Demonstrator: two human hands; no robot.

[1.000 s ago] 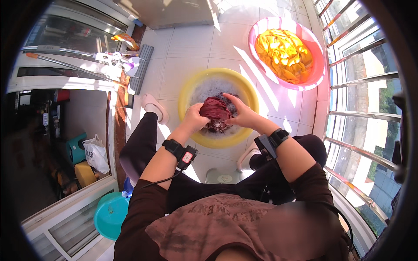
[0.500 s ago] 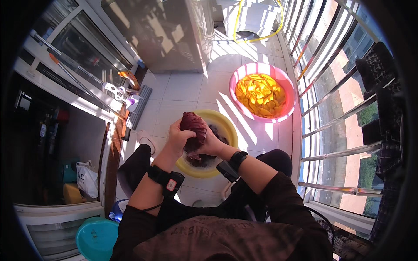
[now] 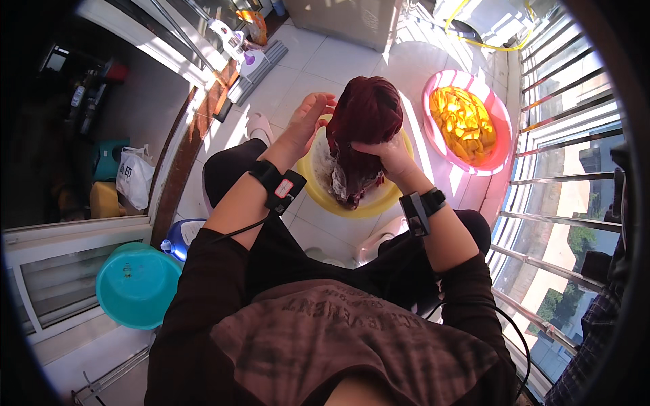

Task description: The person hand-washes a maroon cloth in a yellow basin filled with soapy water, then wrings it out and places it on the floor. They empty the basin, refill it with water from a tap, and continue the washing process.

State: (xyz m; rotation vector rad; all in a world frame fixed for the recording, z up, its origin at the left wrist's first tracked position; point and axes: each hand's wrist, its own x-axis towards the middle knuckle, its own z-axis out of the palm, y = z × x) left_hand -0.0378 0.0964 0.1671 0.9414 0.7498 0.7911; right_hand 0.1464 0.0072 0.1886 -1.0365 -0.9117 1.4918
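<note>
While the right hand grips maroon cloth, over a yellow basin, left hand — open — at the cloth's left.

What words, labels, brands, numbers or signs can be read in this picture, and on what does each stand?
Shirt: dark lettering, partly readable; wording withheld.
Bag: a few dark letters on white; wording withheld.
Sticker on the left wrist's black box: red and white, print too small to read.
No other text is clear enough to read.
</note>
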